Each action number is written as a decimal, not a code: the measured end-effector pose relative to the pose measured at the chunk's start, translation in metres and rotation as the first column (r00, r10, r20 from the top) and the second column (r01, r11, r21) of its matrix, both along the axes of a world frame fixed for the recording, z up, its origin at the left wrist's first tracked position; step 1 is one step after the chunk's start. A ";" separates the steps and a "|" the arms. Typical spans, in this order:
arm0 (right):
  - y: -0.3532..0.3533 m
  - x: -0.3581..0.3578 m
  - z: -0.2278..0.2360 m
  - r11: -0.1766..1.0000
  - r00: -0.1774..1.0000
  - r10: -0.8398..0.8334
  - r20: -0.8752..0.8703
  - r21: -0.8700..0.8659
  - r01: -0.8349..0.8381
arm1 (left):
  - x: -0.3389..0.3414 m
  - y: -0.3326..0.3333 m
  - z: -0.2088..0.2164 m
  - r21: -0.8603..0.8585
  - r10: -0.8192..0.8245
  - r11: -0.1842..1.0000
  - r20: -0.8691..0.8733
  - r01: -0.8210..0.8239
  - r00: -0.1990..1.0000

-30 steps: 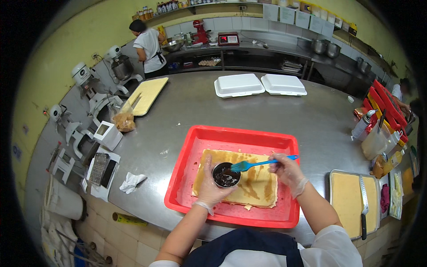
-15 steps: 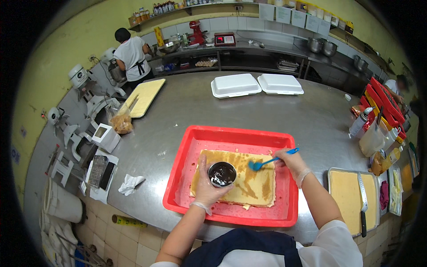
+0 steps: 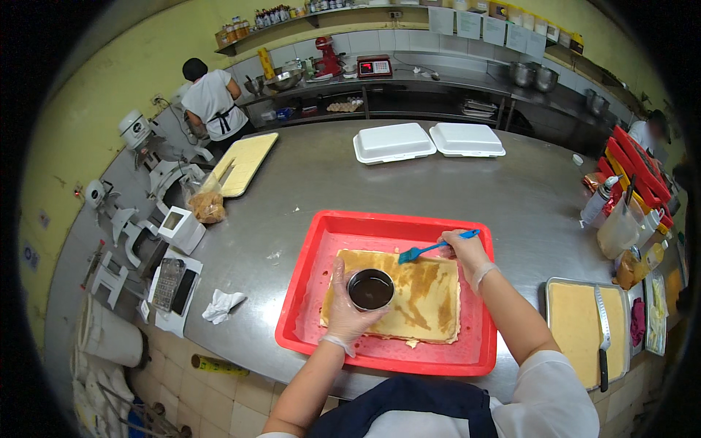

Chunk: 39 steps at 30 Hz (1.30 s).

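My gloved left hand (image 3: 349, 312) is closed round a small round metal bowl (image 3: 371, 290) with dark liquid in it, held above the cake's left half. In my gloved right hand (image 3: 467, 254) is the handle of a blue pastry brush (image 3: 416, 254). Its bristles are at the far edge of a flat rectangular sheet cake (image 3: 431, 296); whether they touch it I cannot tell. Brown wet streaks mark the pale cake top. Under the cake, pink-looking lining covers the floor of a red plastic tray (image 3: 489, 306).
Two white foam boxes (image 3: 394, 141) stand at the table's far side. To the right, a knife (image 3: 603, 336) lies on a second cake pan (image 3: 569, 328), near bottles (image 3: 599, 201). At left are a cake slab (image 3: 248, 164), a bag of crumbs (image 3: 207, 206) and a crumpled tissue (image 3: 221, 305). A person (image 3: 213, 102) works behind.
The brush has moved toward the cake's far edge and slightly left, with my right hand. The metal bowl stays in my left hand. The view has shifted slightly.
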State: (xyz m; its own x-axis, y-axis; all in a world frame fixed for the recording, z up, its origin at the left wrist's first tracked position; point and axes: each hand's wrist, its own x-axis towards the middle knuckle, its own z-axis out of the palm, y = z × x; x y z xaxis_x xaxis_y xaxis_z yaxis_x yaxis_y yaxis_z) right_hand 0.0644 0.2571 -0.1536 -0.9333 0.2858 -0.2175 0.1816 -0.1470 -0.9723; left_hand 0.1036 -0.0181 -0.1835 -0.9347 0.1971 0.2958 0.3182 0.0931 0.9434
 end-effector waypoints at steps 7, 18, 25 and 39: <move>-0.009 -0.009 0.002 0.998 0.997 0.051 -0.051 0.042 -0.049 | 0.000 0.001 -0.002 0.051 -0.026 0.998 0.041 0.024 0.999; 0.055 0.051 0.067 0.995 0.979 0.009 -0.205 0.096 0.011 | 0.003 0.009 0.005 0.022 -0.062 0.998 0.017 0.061 0.998; -0.030 0.082 0.057 0.917 0.928 0.371 -0.032 0.173 -0.360 | 0.009 0.035 0.017 -0.106 -0.202 0.973 0.031 0.204 0.979; 0.056 0.054 0.029 0.990 0.995 -0.081 -0.055 0.114 0.087 | -0.007 0.030 0.006 0.009 -0.015 1.000 0.063 0.015 0.998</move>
State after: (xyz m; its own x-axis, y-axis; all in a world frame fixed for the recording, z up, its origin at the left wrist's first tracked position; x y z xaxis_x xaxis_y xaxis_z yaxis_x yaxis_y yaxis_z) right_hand 0.1184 0.3136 -0.1248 -0.9138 0.3841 -0.1320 0.1241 -0.0452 -0.9912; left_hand 0.0965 0.0119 -0.1776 -0.9486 0.2090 0.2377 0.2590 0.0809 0.9625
